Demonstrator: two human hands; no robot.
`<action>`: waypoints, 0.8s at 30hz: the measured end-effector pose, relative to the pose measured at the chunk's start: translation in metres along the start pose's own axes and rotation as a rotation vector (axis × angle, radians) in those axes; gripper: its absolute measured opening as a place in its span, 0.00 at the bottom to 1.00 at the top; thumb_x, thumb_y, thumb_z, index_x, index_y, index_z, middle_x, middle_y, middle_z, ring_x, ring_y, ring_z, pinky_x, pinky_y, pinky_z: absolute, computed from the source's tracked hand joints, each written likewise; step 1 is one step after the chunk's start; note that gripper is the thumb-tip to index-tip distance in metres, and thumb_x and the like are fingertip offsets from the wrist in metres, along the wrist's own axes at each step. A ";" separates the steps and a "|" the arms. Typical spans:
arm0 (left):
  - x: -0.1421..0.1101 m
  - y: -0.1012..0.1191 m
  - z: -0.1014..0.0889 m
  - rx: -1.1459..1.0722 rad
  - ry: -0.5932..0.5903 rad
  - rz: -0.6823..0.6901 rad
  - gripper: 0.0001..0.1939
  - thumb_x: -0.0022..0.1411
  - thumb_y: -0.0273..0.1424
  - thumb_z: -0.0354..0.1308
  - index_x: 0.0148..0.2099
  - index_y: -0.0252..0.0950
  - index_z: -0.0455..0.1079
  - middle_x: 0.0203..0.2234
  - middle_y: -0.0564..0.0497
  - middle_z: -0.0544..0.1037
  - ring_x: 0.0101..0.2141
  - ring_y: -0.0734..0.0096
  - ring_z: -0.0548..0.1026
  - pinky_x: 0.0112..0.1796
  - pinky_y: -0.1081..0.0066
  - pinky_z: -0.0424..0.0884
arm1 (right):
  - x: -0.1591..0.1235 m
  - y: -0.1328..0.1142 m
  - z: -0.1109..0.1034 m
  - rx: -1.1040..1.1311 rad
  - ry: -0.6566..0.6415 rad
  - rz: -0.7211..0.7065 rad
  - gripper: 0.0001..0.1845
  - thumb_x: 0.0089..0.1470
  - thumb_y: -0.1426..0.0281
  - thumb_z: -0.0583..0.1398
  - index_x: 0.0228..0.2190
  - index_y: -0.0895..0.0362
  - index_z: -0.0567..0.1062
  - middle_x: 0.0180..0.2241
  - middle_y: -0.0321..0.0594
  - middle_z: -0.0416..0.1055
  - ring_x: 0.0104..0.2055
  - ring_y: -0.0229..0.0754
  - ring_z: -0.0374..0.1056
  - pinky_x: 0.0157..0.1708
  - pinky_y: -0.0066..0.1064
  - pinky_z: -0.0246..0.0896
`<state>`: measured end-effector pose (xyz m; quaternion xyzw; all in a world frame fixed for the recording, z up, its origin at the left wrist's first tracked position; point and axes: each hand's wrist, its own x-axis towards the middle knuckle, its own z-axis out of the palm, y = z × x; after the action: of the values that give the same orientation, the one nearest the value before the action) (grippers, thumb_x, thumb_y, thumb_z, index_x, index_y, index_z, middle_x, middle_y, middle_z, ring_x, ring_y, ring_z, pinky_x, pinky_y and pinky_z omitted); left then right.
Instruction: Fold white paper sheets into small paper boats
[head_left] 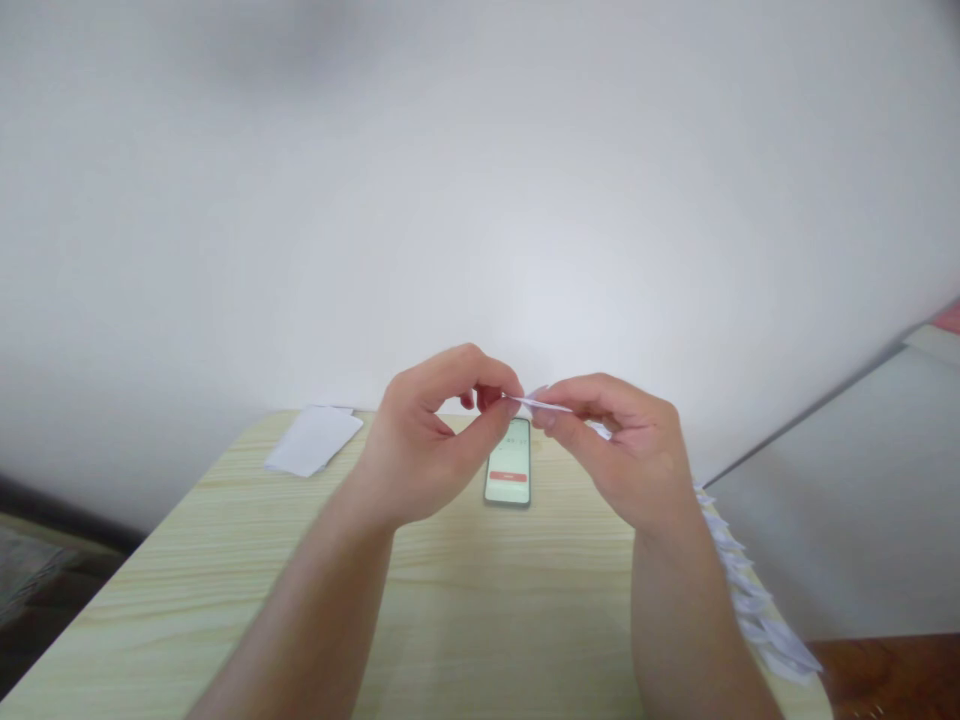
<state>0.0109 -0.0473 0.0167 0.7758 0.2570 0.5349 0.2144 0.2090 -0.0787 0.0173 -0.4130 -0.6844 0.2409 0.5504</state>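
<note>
My left hand (pixel 435 430) and my right hand (pixel 622 440) meet above the far part of a light wooden table (pixel 225 560). Both pinch a small white piece of paper (pixel 536 403) between thumb and fingers, seen nearly edge-on. The fingers of each hand are curled and pressed on the paper. A phone (pixel 509 462) with a lit screen lies flat on the table just beneath and behind the hands.
A small stack of white paper sheets (pixel 313 440) lies at the table's far left. Several folded white paper pieces (pixel 750 600) line the table's right edge. A white wall (pixel 480 200) stands right behind the table.
</note>
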 end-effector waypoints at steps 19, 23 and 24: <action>-0.002 -0.003 0.010 -0.186 0.200 0.043 0.12 0.61 0.18 0.63 0.41 0.39 0.81 0.35 0.49 0.80 0.37 0.65 0.78 0.41 0.60 0.73 | 0.001 -0.001 -0.002 0.246 -0.071 -0.007 0.08 0.63 0.66 0.66 0.43 0.49 0.85 0.39 0.37 0.82 0.40 0.41 0.77 0.39 0.33 0.74; -0.003 -0.003 0.010 -0.179 0.246 0.031 0.10 0.62 0.20 0.64 0.41 0.41 0.81 0.36 0.49 0.81 0.38 0.64 0.78 0.42 0.60 0.74 | 0.000 -0.001 -0.003 0.214 -0.006 0.022 0.08 0.64 0.64 0.65 0.42 0.48 0.85 0.39 0.37 0.83 0.38 0.41 0.77 0.37 0.34 0.74; -0.003 -0.003 0.010 -0.178 0.247 0.018 0.10 0.62 0.21 0.64 0.41 0.41 0.81 0.36 0.49 0.81 0.38 0.64 0.78 0.43 0.59 0.74 | 0.000 -0.002 -0.003 0.207 -0.011 0.026 0.08 0.65 0.63 0.64 0.42 0.48 0.85 0.39 0.37 0.82 0.38 0.41 0.77 0.37 0.34 0.74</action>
<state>0.0191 -0.0479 0.0094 0.6843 0.2259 0.6489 0.2442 0.2112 -0.0796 0.0195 -0.3615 -0.6536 0.3195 0.5831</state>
